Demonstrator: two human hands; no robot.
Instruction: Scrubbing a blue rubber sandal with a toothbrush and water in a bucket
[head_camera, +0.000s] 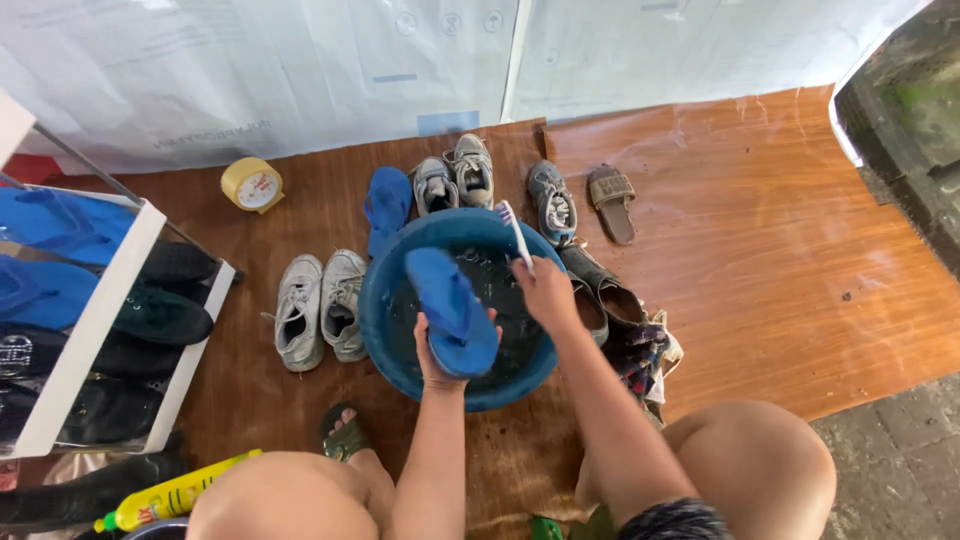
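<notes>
The blue basin (385, 330) sits on the brown mat, between the knees. Above it, the blue flip-flop (450, 308) is gripped at its near end by the left hand (432, 352), long axis pointing away. The right hand (545, 292), just right of it, clenches a toothbrush (514, 228).

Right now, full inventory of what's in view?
basin: 1, blue, centre of floor, water inside
flip-flop: 1, blue, held over basin
second flip-flop: 1, blue, behind basin
toothbrush: 1, white, over basin rim
white sneakers: 2, left of basin
grey sneakers: 2, behind basin
sandal: 1, brown, back right
tape roll: 1, yellow, back left
shoe rack: 1, white, far left
bottle: 1, yellow, bottom left
left hand: holds flip-flop
right hand: holds toothbrush
</notes>
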